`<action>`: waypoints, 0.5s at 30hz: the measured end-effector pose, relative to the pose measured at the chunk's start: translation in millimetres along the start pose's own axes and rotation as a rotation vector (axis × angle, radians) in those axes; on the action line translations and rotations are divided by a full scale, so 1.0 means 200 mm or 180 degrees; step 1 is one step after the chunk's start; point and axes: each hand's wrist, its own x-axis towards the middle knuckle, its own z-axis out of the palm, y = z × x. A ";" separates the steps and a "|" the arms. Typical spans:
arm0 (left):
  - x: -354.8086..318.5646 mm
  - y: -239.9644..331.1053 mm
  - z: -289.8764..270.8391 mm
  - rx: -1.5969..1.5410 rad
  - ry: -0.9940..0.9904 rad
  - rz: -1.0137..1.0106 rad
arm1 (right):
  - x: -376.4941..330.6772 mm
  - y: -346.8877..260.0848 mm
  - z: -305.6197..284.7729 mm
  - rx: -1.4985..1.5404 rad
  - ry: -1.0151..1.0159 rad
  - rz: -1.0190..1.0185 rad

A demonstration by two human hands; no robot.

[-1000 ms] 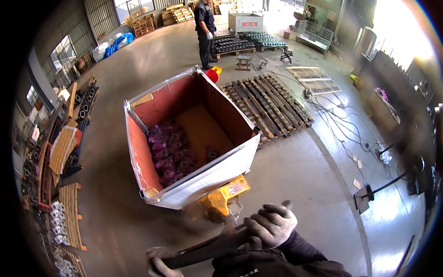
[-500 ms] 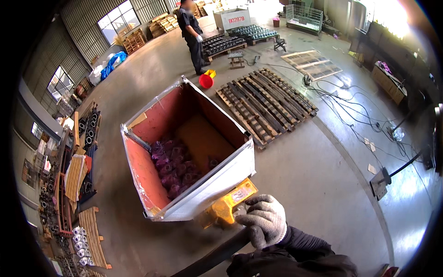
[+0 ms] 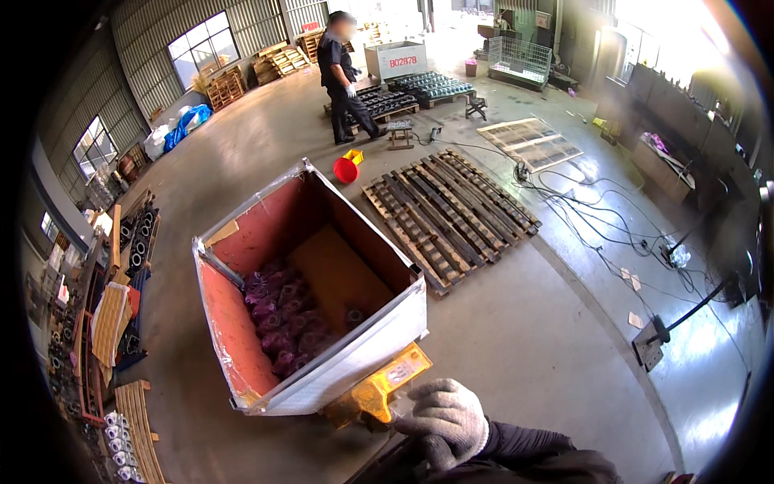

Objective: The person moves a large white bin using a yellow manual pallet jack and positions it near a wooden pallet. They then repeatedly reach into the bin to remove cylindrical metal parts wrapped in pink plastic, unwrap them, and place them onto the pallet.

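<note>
My right hand (image 3: 445, 421), in a pale knitted glove, is closed around the dark handle (image 3: 385, 461) of a yellow pallet jack. The jack's yellow body (image 3: 372, 395) sits against the near side of a large open-topped bin (image 3: 347, 367). This bin is white outside and reddish inside. Several parts wrapped in purple plastic (image 3: 282, 310) lie in its left half, and a brown sheet (image 3: 343, 270) covers part of its bottom. My left hand is out of view.
A slatted wooden pallet (image 3: 451, 214) lies right of the bin. Beyond it stand a red bucket (image 3: 346, 170) and a person (image 3: 339, 77) in dark clothes. Cables (image 3: 597, 206) and a fan's base (image 3: 649, 345) are on the right floor. Racks of metal parts (image 3: 121, 282) line the left.
The whole view has tilted, so the bin and jack sit lower and further left. The person at the back has turned and is striding rightward. My right hand stays on the handle.
</note>
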 end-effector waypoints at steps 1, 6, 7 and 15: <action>0.02 0.16 0.03 0.0121 0.0074 -0.0004 | 0.03 0.01 0.02 0.0074 -0.0045 -0.0069; 0.07 0.53 0.21 0.0723 -0.0077 0.0380 | 0.07 0.11 0.05 0.0112 -0.0047 -0.0195; 0.09 0.47 0.15 0.0510 -0.0245 0.0165 | 0.11 0.13 0.06 0.0128 0.0042 -0.0328; 0.17 0.22 0.31 0.0933 0.0054 0.1187 | 0.28 0.31 0.20 -0.0031 0.0519 -0.0408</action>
